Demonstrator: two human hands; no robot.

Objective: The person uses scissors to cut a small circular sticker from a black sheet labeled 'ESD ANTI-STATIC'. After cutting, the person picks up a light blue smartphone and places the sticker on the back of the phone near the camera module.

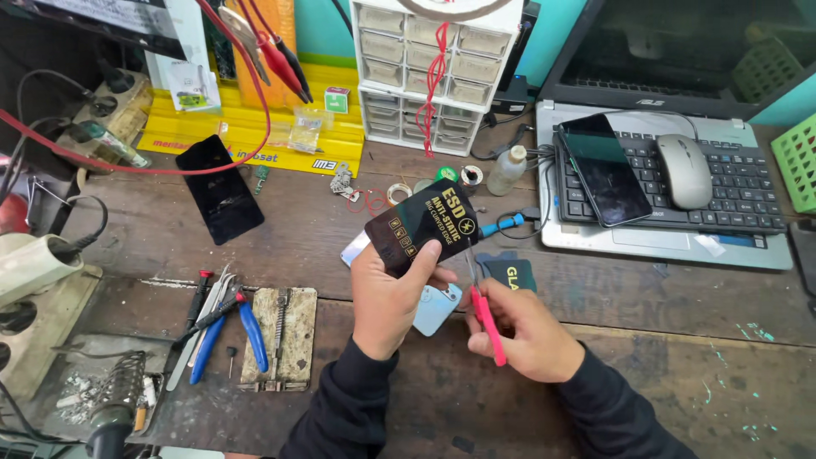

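At a cluttered wooden bench (pixel 697 340), the left hand (pixel 389 293) grips a black packet (pixel 421 228), tilted up above a pale phone (pixel 435 308) so its edge meets the tool. The right hand (pixel 520 331) closes around pink-handled tweezers (pixel 486 316), tips raised toward the packet.

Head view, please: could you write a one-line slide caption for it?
Left hand holds a black packet; right hand grips pink-handled tweezers over a wooden workbench.

Left hand (pixel 391 293) grips black flat packet (pixel 421 225); dark laptop screen (pixel 680 42) behind.
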